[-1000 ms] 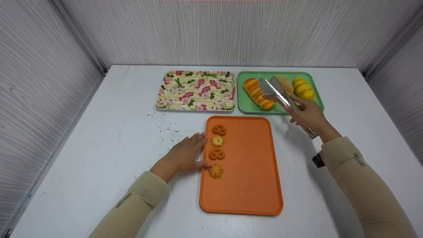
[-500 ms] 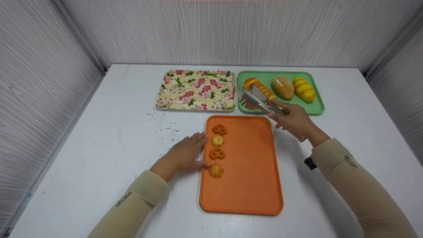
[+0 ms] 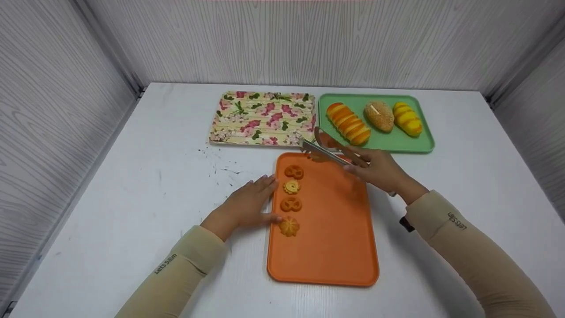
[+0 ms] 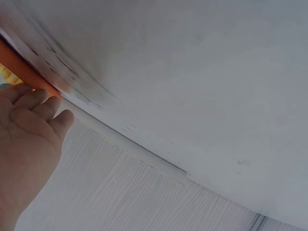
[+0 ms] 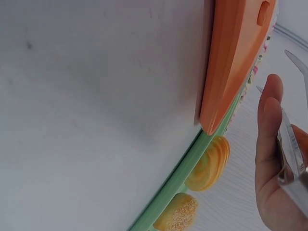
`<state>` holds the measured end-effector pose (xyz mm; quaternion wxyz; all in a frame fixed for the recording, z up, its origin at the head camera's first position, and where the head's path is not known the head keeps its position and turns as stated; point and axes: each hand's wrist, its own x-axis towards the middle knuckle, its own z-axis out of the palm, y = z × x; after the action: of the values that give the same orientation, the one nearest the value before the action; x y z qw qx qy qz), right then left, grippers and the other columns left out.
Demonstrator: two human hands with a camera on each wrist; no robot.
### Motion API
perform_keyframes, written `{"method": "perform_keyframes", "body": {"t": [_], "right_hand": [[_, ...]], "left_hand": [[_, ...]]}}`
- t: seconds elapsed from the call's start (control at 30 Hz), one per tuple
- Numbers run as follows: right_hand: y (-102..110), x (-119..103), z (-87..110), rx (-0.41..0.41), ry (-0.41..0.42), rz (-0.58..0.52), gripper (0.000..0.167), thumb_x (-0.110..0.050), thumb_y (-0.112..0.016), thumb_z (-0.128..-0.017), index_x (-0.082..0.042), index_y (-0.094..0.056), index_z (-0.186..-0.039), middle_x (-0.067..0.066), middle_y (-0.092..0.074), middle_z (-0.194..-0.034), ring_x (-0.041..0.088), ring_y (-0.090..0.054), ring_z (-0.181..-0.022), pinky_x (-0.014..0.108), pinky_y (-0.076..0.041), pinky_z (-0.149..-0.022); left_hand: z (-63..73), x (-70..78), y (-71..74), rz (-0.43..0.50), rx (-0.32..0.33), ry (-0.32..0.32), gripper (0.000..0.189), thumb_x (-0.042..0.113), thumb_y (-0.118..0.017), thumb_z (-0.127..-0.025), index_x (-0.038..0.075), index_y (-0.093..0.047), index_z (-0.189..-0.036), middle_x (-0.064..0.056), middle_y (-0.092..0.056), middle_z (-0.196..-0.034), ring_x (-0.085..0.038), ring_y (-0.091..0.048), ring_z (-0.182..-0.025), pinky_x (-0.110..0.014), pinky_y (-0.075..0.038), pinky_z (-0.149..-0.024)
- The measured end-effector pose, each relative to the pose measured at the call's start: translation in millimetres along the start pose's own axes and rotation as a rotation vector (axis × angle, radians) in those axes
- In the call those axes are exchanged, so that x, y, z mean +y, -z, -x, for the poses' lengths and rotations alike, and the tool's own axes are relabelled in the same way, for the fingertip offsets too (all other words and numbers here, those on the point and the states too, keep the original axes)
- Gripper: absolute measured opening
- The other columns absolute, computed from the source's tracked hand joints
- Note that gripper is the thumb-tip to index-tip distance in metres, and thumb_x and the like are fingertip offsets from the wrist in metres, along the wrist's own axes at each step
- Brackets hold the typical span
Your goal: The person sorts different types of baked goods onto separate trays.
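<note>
My right hand [image 3: 379,170] grips a pair of metal tongs [image 3: 324,153], whose spread tips hang over the far end of the orange tray [image 3: 331,247] with nothing seen between them. In the right wrist view the tongs [image 5: 290,144] lie along the fingers. My left hand [image 3: 247,205] rests with extended fingers at the tray's left rim, its thumb tip over the rim close to a flower-shaped cookie [image 3: 289,227]. Along that side, in a column, lie two pretzel-shaped cookies, one far [image 3: 294,172] and one nearer [image 3: 291,204], with a ring-shaped cookie [image 3: 291,187] between them.
Behind, on the right, a green tray [image 3: 393,143] bears a sliced-looking orange loaf [image 3: 348,123], a seeded bun [image 3: 379,116] and a yellow ridged bread [image 3: 407,119]. A floral tray [image 3: 262,119] stands left of it. Wood-grain panels [image 3: 287,44] wall the white table.
My right hand has carried the tongs left and toward me, from above the green tray to the orange tray's far end. The left hand stays put.
</note>
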<state>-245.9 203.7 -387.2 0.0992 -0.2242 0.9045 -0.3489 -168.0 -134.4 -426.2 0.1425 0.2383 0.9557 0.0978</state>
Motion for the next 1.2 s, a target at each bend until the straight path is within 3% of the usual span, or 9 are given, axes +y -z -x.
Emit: {"method": "perform_keyframes", "body": {"t": [0.2, 0.27, 0.4, 0.47, 0.63, 0.77, 0.97, 1.07, 1.2], "right_hand": [[-6.6, -5.7, -1.0, -0.015, 0.050, 0.019, 0.057, -0.043, -0.064, -0.089, -0.029, -0.047, -0.142, 0.001, -0.045, -0.057, 0.013, -0.034, -0.048, 0.032, -0.034, -0.050], [-8.5, -7.1, -1.6, -0.025, 0.036, 0.025, 0.055, -0.042, -0.065, -0.090, -0.025, -0.050, -0.140, 0.001, -0.043, -0.052, 0.013, -0.035, -0.046, 0.031, -0.032, -0.048], [-12.5, -10.6, -2.0, -0.049, 0.009, 0.044, 0.056, -0.044, -0.065, -0.089, -0.022, -0.052, -0.139, 0.005, -0.056, -0.054, 0.013, -0.042, -0.044, 0.028, -0.033, -0.044], [-14.5, -12.0, -2.5, -0.062, 0.016, 0.056, 0.057, -0.044, -0.064, -0.089, -0.024, -0.050, -0.140, 0.006, -0.060, -0.059, 0.013, -0.039, -0.042, 0.027, -0.032, -0.044], [-18.7, -14.2, -3.0, -0.095, 0.055, 0.057, 0.061, -0.044, -0.064, -0.089, -0.027, -0.043, -0.144, -0.001, -0.071, -0.090, 0.012, -0.032, -0.041, 0.029, -0.030, -0.044], [-22.4, -14.2, -4.3, -0.113, 0.083, 0.088, 0.062, -0.041, -0.064, -0.090, -0.023, -0.042, -0.145, -0.001, -0.070, -0.100, 0.012, -0.036, -0.045, 0.031, -0.033, -0.048], [-26.8, -14.4, -6.1, -0.100, 0.122, 0.179, 0.059, -0.037, -0.066, -0.089, -0.020, -0.047, -0.142, -0.001, -0.070, -0.097, 0.013, -0.044, -0.054, 0.032, -0.036, -0.055], [-28.7, -14.0, -6.5, -0.095, 0.141, 0.166, 0.058, -0.036, -0.067, -0.089, -0.019, -0.049, -0.141, -0.001, -0.071, -0.095, 0.014, -0.042, -0.050, 0.032, -0.036, -0.052], [-30.7, -13.4, -6.7, -0.089, 0.163, 0.143, 0.056, -0.033, -0.069, -0.089, -0.020, -0.050, -0.140, 0.001, -0.071, -0.094, 0.011, -0.051, -0.053, 0.033, -0.041, -0.054]], "left_hand": [[-0.8, 1.2, 2.9, 0.002, -0.001, 0.004, 0.098, 0.069, -0.054, -0.082, 0.012, -0.019, -0.153, -0.002, -0.014, -0.158, -0.020, -0.011, -0.144, -0.038, -0.013, -0.115], [-0.7, 1.0, 3.1, 0.002, -0.001, 0.004, 0.098, 0.068, -0.054, -0.082, 0.011, -0.019, -0.153, -0.003, -0.014, -0.158, -0.020, -0.011, -0.144, -0.038, -0.013, -0.115], [-0.1, 0.7, 3.3, 0.002, -0.003, 0.001, 0.098, 0.069, -0.053, -0.082, 0.011, -0.019, -0.153, -0.003, -0.013, -0.158, -0.020, -0.010, -0.144, -0.038, -0.012, -0.115], [0.1, 0.5, 3.1, 0.005, 0.000, -0.001, 0.098, 0.069, -0.053, -0.082, 0.011, -0.019, -0.153, -0.003, -0.013, -0.158, -0.020, -0.010, -0.144, -0.038, -0.012, -0.115], [0.2, 0.5, 2.8, 0.012, 0.010, -0.009, 0.097, 0.068, -0.054, -0.083, 0.011, -0.019, -0.153, -0.004, -0.013, -0.158, -0.021, -0.011, -0.144, -0.038, -0.013, -0.115], [0.0, 0.6, 2.3, 0.009, 0.004, -0.007, 0.097, 0.068, -0.053, -0.083, 0.011, -0.018, -0.153, -0.004, -0.012, -0.158, -0.021, -0.010, -0.144, -0.038, -0.013, -0.115], [0.2, 0.6, 1.2, 0.010, 0.002, -0.001, 0.097, 0.069, -0.053, -0.083, 0.012, -0.018, -0.153, -0.003, -0.012, -0.158, -0.021, -0.010, -0.144, -0.038, -0.013, -0.114], [0.8, 0.9, 1.5, 0.017, -0.004, 0.001, 0.097, 0.068, -0.054, -0.083, 0.012, -0.018, -0.153, -0.003, -0.012, -0.158, -0.020, -0.010, -0.144, -0.038, -0.012, -0.115], [1.8, 1.3, 2.1, 0.029, -0.014, 0.002, 0.097, 0.067, -0.055, -0.083, 0.012, -0.017, -0.154, -0.002, -0.011, -0.159, -0.020, -0.008, -0.144, -0.038, -0.011, -0.115]]}}
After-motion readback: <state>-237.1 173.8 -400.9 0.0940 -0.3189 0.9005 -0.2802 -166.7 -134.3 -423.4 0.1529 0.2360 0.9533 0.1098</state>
